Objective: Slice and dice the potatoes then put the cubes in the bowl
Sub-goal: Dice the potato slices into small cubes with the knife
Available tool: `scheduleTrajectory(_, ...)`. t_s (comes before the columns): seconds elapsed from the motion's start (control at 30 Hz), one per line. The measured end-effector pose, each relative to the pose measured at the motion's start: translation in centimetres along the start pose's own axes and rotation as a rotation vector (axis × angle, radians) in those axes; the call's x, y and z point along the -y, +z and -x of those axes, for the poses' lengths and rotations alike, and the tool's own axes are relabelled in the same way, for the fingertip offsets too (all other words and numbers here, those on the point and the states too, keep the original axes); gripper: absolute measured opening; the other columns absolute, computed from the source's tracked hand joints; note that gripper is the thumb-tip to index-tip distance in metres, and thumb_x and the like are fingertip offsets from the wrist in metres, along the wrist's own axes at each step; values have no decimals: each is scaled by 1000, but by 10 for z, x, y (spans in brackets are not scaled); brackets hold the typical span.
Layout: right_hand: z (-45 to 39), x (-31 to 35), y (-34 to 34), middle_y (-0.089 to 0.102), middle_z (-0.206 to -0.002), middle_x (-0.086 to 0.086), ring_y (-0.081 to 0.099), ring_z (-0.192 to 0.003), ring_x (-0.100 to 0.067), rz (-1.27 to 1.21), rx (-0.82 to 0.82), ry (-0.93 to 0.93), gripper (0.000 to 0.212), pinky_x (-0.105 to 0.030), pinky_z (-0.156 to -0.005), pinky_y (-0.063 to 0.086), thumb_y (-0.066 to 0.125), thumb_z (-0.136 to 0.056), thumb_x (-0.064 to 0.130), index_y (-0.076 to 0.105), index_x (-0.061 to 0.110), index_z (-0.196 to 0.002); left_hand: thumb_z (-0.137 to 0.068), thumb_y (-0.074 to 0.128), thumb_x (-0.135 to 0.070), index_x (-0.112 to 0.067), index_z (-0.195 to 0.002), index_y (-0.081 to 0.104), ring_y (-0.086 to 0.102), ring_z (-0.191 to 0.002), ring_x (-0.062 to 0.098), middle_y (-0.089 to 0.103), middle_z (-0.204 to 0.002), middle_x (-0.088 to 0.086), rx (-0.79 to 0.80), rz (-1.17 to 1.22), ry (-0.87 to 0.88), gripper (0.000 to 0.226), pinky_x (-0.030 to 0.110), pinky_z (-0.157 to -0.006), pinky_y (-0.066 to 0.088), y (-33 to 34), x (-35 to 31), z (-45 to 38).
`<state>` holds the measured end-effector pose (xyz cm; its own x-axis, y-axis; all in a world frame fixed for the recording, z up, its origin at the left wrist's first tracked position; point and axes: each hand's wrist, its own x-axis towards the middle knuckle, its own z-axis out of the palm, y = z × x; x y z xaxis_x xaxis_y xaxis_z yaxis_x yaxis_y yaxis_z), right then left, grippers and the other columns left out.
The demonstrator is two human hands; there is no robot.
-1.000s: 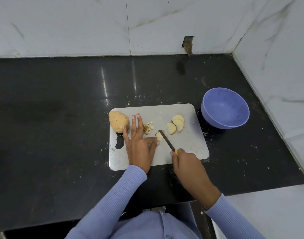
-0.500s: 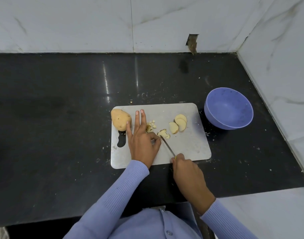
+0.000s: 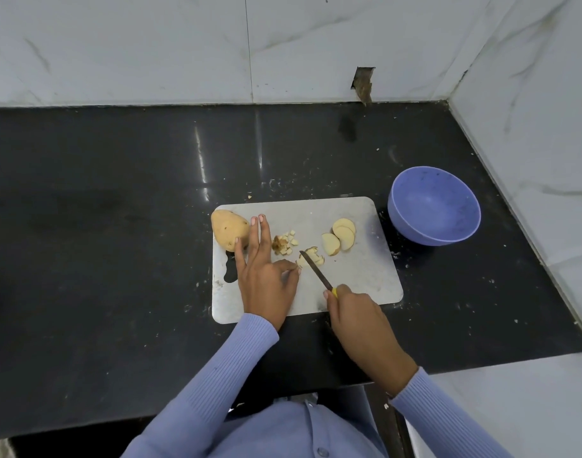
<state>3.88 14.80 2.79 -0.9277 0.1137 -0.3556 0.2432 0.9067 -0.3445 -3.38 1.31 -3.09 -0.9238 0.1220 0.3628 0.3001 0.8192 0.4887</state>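
Holding the knife point(image 3: 316, 270) in my right hand point(image 3: 359, 320), fingers curled round the yellow handle, blade slanting away across the slice being cut point(image 3: 311, 256). Change noted: a second ago the blade lay further right of this slice with the tip beyond it; half a second ago it had drawn back toward me; now it sits across the slice again. Judgement: one cutting stroke is finished and another is starting.

Left hand point(image 3: 266, 276): thumb and forefinger pinch together at the near-left edge of that slice, steadying it; the other three fingers are straight and spread, and reach toward the far-left corner of the board. This posture matches the earlier views.

Cutting board point(image 3: 365, 279): metal, lying on the black counter point(image 3: 118, 259), near edge just beyond my sleeves.

Small cubes point(image 3: 285, 243): a loose heap just left of and beyond the slice. No growth in the heap that I can make out.

Uncut slices point(image 3: 341, 238): three, overlapping, to the right of the blade, untouched.

Whole potato point(image 3: 230, 229): at the far-left corner of the board, my outstretched fingertips just beside it; contact cannot be confirmed.

Bowl point(image 3: 433, 206): blue, on the counter beyond the board's right corner, no cubes inside.

Task standing: dicing early; most potato uncut, transfer to the bowl not begun.
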Motion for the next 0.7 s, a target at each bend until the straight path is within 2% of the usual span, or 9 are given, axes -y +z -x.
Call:
scheduleTrajectory(0.13,-9,6,4,50,-77,3,48,-67,-12,55,6,2,31,-25,-60,35,25,-104,38,46,16,-98,-72,80,-19,-22,-64,74,16,-144,31,25,-153,15,3,21,2,10,41,-117,2,3,-3,-4)
scheduleTrajectory(0.27,-5,5,7,48,-80,2,46,-68,-15,114,1,3,28,-26,-62,34,23,-104,35,40,15,-96,-71,78,-19,-22,-58,71,18,-144,30,28,-152,15,17,19,-15,15,38,-117,1,5,-5,-9)
scheduleTrajectory(0.37,5,0,9,47,-80,3,43,-66,-14,135,22,2,25,-25,-61,33,22,-105,34,37,17,-95,-70,79,-20,-22,-59,72,19,-143,30,29,-152,14,31,4,-21,13,37,-117,0,5,-5,-10)
scheduleTrajectory(0.47,14,-10,9,40,-70,9,38,-56,-6,151,30,-3,28,-21,-53,30,20,-105,36,39,17,-98,-72,78,-20,-21,-62,73,18,-143,30,29,-153,12,45,-9,-2,11,40,-116,2,4,-5,-11)
scheduleTrajectory(0.57,15,-20,6,37,-68,9,38,-57,-7,108,81,18,28,-23,-52,29,24,-104,38,41,17,-95,-73,78,-16,-17,-65,73,26,-141,31,34,-150,8,90,0,48,10,49,-114,16,2,-6,-9)
scheduleTrajectory(0.7,6,-23,-7,48,-65,5,44,-55,-7,-197,-9,-5,32,-18,-48,32,36,-101,39,37,23,-73,-71,78,-4,-14,-73,75,51,-118,33,54,-135,9,110,108,63,10,49,-94,42,-4,-1,-11)
